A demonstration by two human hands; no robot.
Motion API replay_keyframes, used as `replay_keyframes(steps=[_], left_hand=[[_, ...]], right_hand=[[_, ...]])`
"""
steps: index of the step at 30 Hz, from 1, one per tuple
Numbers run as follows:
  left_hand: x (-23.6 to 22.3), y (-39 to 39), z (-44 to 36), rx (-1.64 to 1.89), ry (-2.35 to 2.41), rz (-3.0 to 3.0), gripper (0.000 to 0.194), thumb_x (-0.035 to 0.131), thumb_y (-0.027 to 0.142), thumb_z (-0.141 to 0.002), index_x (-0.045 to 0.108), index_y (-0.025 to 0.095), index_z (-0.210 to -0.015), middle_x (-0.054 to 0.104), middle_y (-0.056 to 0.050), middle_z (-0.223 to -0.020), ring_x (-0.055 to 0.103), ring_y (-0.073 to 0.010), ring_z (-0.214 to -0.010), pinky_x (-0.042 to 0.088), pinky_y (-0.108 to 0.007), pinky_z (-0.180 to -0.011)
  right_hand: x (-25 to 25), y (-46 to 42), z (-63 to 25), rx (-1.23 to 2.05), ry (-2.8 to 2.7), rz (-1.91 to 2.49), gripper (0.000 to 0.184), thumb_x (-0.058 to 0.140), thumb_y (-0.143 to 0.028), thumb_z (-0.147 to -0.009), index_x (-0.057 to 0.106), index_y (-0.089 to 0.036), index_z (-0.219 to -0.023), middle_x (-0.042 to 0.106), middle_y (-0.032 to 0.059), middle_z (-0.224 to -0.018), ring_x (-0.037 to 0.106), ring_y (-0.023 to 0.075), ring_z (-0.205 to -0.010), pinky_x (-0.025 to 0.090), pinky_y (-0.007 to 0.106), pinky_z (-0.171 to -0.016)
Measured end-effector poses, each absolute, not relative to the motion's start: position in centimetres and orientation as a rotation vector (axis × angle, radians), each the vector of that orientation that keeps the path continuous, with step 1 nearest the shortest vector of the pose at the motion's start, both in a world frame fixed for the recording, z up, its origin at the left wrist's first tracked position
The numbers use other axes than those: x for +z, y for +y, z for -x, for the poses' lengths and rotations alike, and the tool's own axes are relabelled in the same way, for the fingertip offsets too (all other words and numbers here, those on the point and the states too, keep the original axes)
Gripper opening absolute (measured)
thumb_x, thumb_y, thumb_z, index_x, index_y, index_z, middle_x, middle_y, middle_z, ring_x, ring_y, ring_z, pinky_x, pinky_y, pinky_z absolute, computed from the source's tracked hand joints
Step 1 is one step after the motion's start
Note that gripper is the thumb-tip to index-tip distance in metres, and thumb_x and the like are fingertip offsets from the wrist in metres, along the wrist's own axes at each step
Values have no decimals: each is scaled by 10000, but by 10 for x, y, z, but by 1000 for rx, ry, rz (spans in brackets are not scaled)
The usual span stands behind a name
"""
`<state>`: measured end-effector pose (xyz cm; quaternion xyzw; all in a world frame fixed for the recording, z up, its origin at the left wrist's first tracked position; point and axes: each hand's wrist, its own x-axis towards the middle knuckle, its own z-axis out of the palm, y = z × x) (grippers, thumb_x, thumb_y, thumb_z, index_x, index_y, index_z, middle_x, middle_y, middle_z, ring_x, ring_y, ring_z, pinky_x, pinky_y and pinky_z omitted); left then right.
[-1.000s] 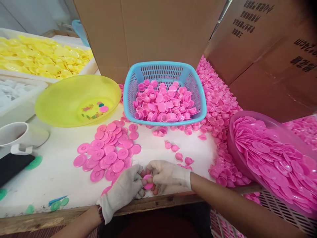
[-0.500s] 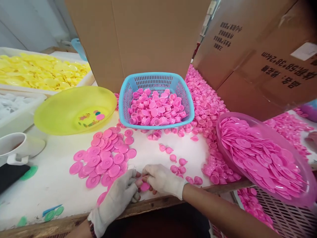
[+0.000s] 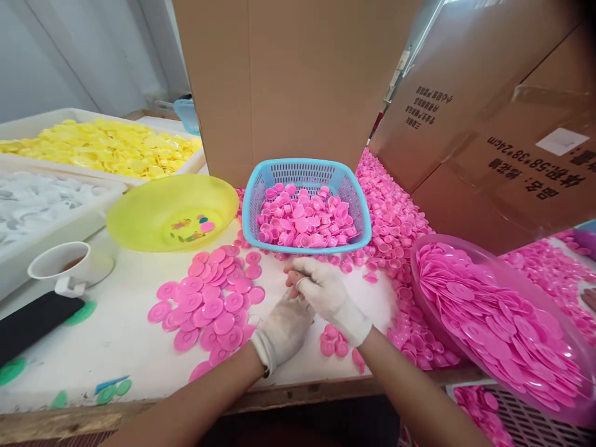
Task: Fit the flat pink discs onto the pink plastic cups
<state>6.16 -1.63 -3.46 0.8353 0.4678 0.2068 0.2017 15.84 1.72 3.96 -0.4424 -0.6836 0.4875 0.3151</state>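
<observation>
My left hand (image 3: 289, 326) and my right hand (image 3: 328, 298), both in white gloves with bare fingertips, meet over the table just in front of the blue basket (image 3: 307, 249). The right fingers are curled closed, and the left fingers are bent in against them, partly covered. Whatever is between them is hidden. Left of my hands lies a spread of flat pink discs (image 3: 213, 307). A few small pink cups (image 3: 334, 341) with little handles sit by my right wrist. More pink cups (image 3: 305, 217) fill the bottom of the basket.
A yellow bowl (image 3: 135, 217), a white mug (image 3: 79, 267) and a black flat object (image 3: 37, 323) stand left. A pink basin (image 3: 421, 279) of discs overhangs the table's right front edge. Cardboard boxes (image 3: 298, 81) rise behind. Another person's hand (image 3: 589, 298) shows far right.
Both hands have moved forward and right, away from the table's front edge towards the basket. The pink disc seen between my fingers is out of sight now. The view has shifted slightly.
</observation>
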Motion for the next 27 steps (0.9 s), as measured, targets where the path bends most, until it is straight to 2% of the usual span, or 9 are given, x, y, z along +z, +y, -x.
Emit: replay_keyframes(steps=[2, 5, 9, 11, 14, 18, 20, 24, 27], left_hand=[[-32, -32, -47, 499, 1283, -2403, 420, 431, 33, -780, 557, 122, -1170, 566, -159, -1269, 427, -309, -1278, 275, -519, -1102], [-24, -63, -20, 369, 1270, -2535, 412, 447, 58, -779, 567, 141, -1165, 601, -137, -1220, 520, -290, -1181, 370, -501, -1049], [-23, -97, 5, 562, 1379, -2335, 394, 462, 100, -790, 565, 195, -1159, 588, -107, -1246, 526, -255, -1181, 456, -404, -988], [-24, -104, 12, 658, 1516, -2056, 332, 469, 171, -818, 574, 219, -1129, 605, -96, -1218, 558, -249, -1141, 489, -370, -937], [-21, -102, 15, 657, 1570, -1429, 301, 461, 310, -846, 555, 187, -1104, 672, -95, -1010, 647, -235, -932, 540, -348, -787], [-13, -84, 8, 687, 1323, -828, 450, 553, 387, -789, 454, 151, -1160, 641, -38, -847, 641, -160, -742, 530, -285, -678], [-14, -75, 4, 658, 1234, -748, 458, 604, 416, -760, 459, 160, -1111, 617, -4, -767, 603, -116, -635, 488, -233, -586], [-25, -61, 0, 622, 1099, -730, 395, 610, 486, -759, 466, 165, -937, 582, 35, -637, 430, -38, -435, 291, -169, -427], [-29, -56, 0, 602, 1103, -763, 392, 615, 495, -760, 469, 165, -914, 595, 35, -635, 456, -42, -468, 313, -171, -456]], right_hand=[[25, 22, -145, 1212, -2031, 1192, 190, 410, -172, -851, 584, -181, -927, 599, -5, -792, 575, 109, -707, 459, 213, -658], [6, 30, -120, 1005, -2407, 1217, 189, 443, -130, -839, 608, -178, -919, 622, 28, -887, 567, 149, -866, 441, 248, -789], [-9, 36, -96, 954, -2521, 1273, 140, 595, -61, -697, 587, -177, -775, 612, 72, -904, 528, 218, -964, 429, 300, -812], [-13, 36, -99, 974, -2488, 1322, 144, 579, -61, -714, 562, -185, -785, 606, 64, -905, 532, 206, -931, 435, 292, -761], [-13, 29, -119, 1012, -2422, 1385, 103, 502, -103, -805, 527, -192, -850, 598, 25, -848, 554, 147, -786, 436, 255, -678], [-9, 8, -152, 1506, -2113, 1521, 48, 496, -169, -834, 481, -199, -869, 550, -36, -679, 540, 85, -535, 399, 186, -477], [-9, -3, -160, 1722, -1927, 1545, 38, 497, -186, -834, 479, -202, -864, 541, -42, -658, 539, 76, -491, 380, 167, -425], [-16, -16, -162, 1792, -1818, 1517, 34, 514, -219, -832, 494, -191, -839, 551, -31, -644, 544, 74, -485, 386, 148, -399], [-23, -18, -161, 1913, -1735, 1479, 61, 515, -220, -832, 488, -190, -878, 553, -37, -639, 545, 68, -463, 419, 141, -398]])
